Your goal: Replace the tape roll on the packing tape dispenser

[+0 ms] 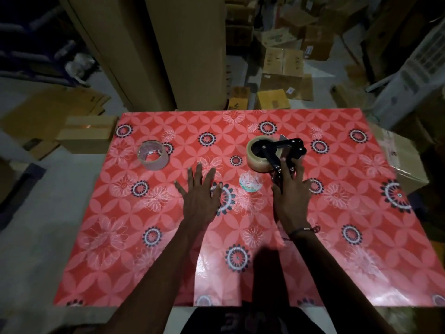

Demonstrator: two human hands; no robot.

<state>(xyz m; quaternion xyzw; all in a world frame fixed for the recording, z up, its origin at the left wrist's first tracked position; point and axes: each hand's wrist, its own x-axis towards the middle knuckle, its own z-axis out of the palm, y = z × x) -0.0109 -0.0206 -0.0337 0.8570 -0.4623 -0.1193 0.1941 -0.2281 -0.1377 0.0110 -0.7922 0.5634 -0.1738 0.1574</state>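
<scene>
The black packing tape dispenser (284,150) lies on its side on the red patterned table (337,225), with a roll of clear tape (252,162) on its hub. My right hand (291,189) rests over the dispenser's handle, fingers spread along it; a firm grip cannot be made out. My left hand (199,191) lies flat and open on the table, holding nothing. A nearly empty tape core (152,155) stands at the left of the table. A small crumpled wad of tape (250,182) lies between my hands.
Tall cardboard sheets (156,51) lean behind the table's far edge. Several cardboard boxes (284,66) are scattered on the floor beyond. A box (89,131) stands off the table's left corner, and another wrapped box (404,165) at the right edge.
</scene>
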